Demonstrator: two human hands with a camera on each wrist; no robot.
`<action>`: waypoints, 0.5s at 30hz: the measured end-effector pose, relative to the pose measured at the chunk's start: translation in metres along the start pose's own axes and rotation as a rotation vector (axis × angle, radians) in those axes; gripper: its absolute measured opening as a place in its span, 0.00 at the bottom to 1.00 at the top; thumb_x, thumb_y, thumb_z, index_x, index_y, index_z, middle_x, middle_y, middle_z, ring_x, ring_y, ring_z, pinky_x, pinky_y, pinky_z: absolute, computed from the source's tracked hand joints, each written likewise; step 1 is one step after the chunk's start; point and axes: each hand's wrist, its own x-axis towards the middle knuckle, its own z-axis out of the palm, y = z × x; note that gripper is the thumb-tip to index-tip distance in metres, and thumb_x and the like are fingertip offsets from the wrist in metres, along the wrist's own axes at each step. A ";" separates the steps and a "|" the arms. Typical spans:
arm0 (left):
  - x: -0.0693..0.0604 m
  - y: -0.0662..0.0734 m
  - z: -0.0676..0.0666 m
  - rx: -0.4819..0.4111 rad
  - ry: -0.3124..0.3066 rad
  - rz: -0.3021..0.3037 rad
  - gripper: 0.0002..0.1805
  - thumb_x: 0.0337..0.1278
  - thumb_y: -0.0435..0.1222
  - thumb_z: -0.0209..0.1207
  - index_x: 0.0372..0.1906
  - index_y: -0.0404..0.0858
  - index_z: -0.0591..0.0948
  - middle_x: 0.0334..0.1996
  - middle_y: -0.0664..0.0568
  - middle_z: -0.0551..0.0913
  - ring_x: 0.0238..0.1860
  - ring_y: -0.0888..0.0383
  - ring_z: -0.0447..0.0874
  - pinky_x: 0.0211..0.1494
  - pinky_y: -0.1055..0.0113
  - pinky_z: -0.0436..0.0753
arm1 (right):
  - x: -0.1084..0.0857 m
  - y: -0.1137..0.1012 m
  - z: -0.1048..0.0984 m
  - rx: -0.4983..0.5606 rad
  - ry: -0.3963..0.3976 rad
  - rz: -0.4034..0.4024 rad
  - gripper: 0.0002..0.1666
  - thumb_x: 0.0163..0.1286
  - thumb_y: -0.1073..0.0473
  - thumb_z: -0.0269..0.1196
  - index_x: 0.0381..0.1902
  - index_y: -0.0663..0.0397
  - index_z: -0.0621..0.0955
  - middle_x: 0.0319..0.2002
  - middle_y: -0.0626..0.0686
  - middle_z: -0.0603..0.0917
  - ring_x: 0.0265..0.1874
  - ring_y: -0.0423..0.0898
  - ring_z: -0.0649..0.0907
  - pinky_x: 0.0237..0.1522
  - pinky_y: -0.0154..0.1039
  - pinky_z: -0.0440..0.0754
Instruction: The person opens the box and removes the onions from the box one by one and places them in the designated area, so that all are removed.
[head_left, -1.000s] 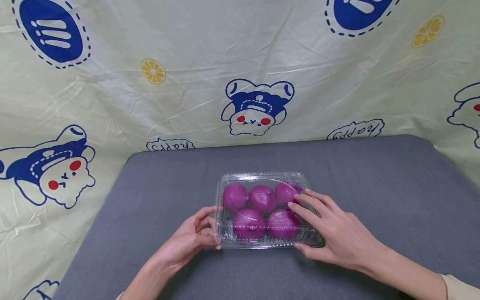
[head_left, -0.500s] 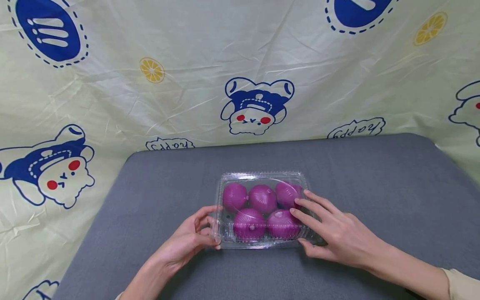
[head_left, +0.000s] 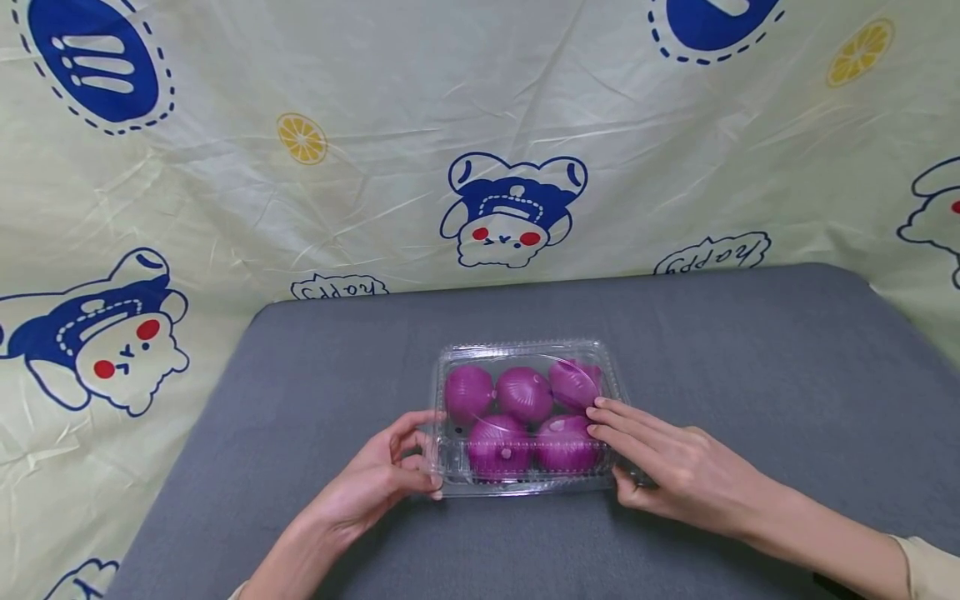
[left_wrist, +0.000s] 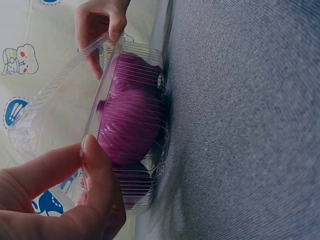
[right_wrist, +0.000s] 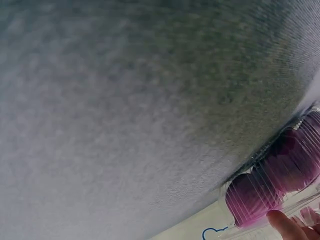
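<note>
A clear plastic clamshell container [head_left: 459, 357] sits on the grey cloth in the head view. Several red onions [head_left: 525, 396] are inside it. At its left side my left hand [head_left: 390, 467] pinches the rim between thumb and fingers, seen close in the left wrist view. On the right side, my right hand [head_left: 690, 475] has its fingers together on the lid's edge and its thumb at the rim near the front corner. The right wrist view shows only that thumb [right_wrist: 285, 225] and some onions [right_wrist: 252, 197] through the ribbed wall.
A grey cloth-covered table [head_left: 337, 358] lies under the container. Behind it hangs a pale curtain [head_left: 375, 92] printed with blue cartoon animals and orange slices. A dark object [head_left: 836, 585] shows beneath the right forearm.
My right hand has slid right along the lid to its edge, its fingers drawing together and its thumb moving towards the corner. My left hand keeps its grip; the container stays nearly still.
</note>
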 end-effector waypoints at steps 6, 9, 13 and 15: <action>0.000 0.001 -0.001 -0.001 -0.009 0.004 0.42 0.46 0.15 0.59 0.70 0.31 0.60 0.39 0.43 0.71 0.31 0.57 0.80 0.40 0.63 0.83 | 0.000 0.000 0.000 0.013 -0.017 0.036 0.23 0.71 0.55 0.47 0.48 0.63 0.83 0.52 0.61 0.83 0.49 0.54 0.85 0.28 0.31 0.82; 0.000 0.001 -0.001 0.002 -0.011 0.002 0.42 0.46 0.15 0.59 0.70 0.31 0.60 0.38 0.44 0.71 0.30 0.57 0.79 0.40 0.62 0.83 | 0.000 0.000 -0.002 0.024 -0.023 0.060 0.23 0.73 0.55 0.45 0.48 0.62 0.83 0.52 0.60 0.83 0.46 0.53 0.86 0.28 0.26 0.79; 0.000 0.001 -0.002 0.016 -0.013 0.004 0.42 0.46 0.15 0.59 0.71 0.32 0.60 0.38 0.46 0.71 0.29 0.58 0.78 0.41 0.61 0.83 | 0.000 -0.001 -0.007 0.037 -0.051 0.098 0.23 0.73 0.56 0.44 0.48 0.60 0.83 0.52 0.58 0.84 0.45 0.51 0.86 0.26 0.23 0.75; -0.001 0.001 -0.002 0.020 -0.016 0.006 0.43 0.46 0.16 0.59 0.71 0.32 0.59 0.38 0.46 0.71 0.29 0.58 0.78 0.41 0.61 0.83 | 0.001 -0.001 -0.010 0.053 -0.091 0.129 0.23 0.73 0.55 0.43 0.48 0.58 0.83 0.53 0.57 0.83 0.46 0.51 0.86 0.28 0.24 0.77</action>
